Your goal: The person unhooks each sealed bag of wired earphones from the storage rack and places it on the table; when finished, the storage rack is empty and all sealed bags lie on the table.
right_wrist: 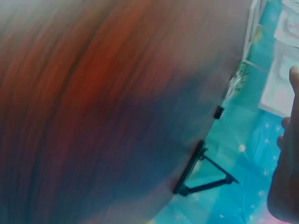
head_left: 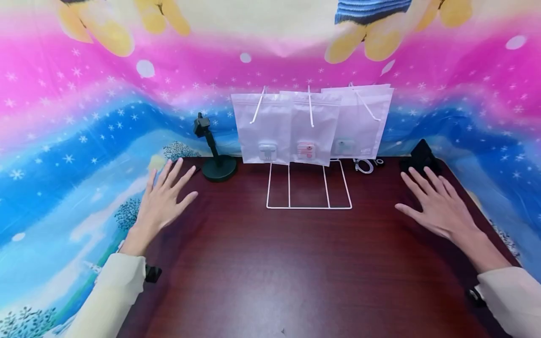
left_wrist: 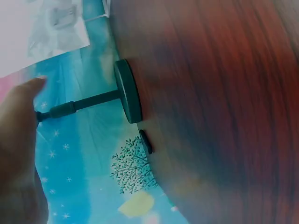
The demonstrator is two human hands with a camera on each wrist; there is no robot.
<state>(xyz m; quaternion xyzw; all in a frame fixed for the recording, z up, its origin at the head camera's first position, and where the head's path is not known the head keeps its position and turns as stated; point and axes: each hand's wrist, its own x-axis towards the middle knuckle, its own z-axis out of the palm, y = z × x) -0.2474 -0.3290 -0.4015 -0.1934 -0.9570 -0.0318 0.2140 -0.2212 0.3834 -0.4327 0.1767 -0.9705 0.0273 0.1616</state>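
Red-brown wood makes the wide, hard table [head_left: 270, 263] below the left hand [head_left: 164, 202] and the right hand [head_left: 441, 206]. Both hands have their fingers spread, with nothing held in either one. Past the fingertips, about halfway between the hands, is the white wire rack [head_left: 308, 207]. It should feel stiff but light, so it might slide or tip if bumped; its flat bottom wires, on the side nearer the hands, look best to hold. On its prongs hang the white bags [head_left: 310, 135], also between the hands. They look thin, soft and a bit slippery, so a gentle pinch near a top corner should do. To the right of the left hand, near its fingertips, is the dark stand [head_left: 219, 169] with a round foot. The foot is likely the heavy part, and the thin pole is a good place to wrap fingers. Just past the right fingertips is the black folding holder [head_left: 422, 155]. It looks hard and light, but it may fold, so pinch a side edge, away from the joints. To the left of the right hand, near the rack, is the white cord [head_left: 364, 166], bendy and easy to lift by its loop
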